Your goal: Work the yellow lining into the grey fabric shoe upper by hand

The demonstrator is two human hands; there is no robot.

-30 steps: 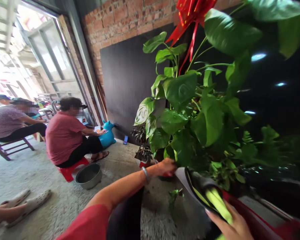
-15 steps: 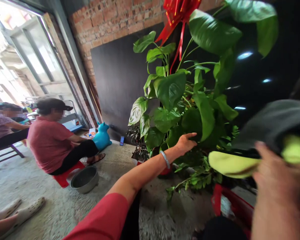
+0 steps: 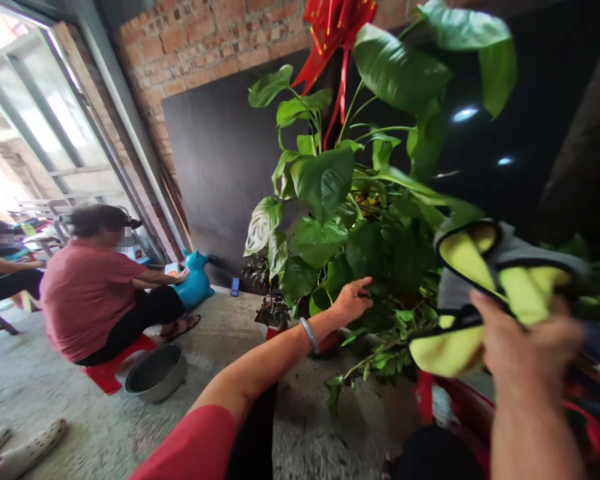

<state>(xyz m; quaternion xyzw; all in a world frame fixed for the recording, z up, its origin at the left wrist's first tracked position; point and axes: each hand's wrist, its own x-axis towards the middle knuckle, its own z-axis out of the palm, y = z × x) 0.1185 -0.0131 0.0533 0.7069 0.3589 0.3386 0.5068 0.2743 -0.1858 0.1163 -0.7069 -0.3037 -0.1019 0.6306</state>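
Observation:
My right hand [image 3: 530, 343], blurred by motion, is closed on a grey and yellow cloth [image 3: 525, 293] with dark edging. Part of the cloth hangs down in a yellow flap. Against its upper left side lies a long green leaf [image 3: 430, 197] of the big potted plant [image 3: 325, 180]. My left hand [image 3: 353, 300] reaches in low among the plant's leaves, fingers stretched out, with nothing visible in it. A bracelet [image 3: 309, 335] circles that wrist.
A red bow [image 3: 337, 33] tops the plant. Left of it, a person [image 3: 93, 287] sits on a red stool [image 3: 113, 367] beside a grey basin [image 3: 156, 373] and a blue animal-shaped toy [image 3: 195, 280]. A phone [image 3: 235, 287] leans against the dark board [image 3: 230, 167]. Red bags [image 3: 460, 407] lie below my right hand.
The cloth and my right hand have shifted left, and more yellow shows. A leaf that hung down is now lifted out toward the cloth. The view has turned slightly right.

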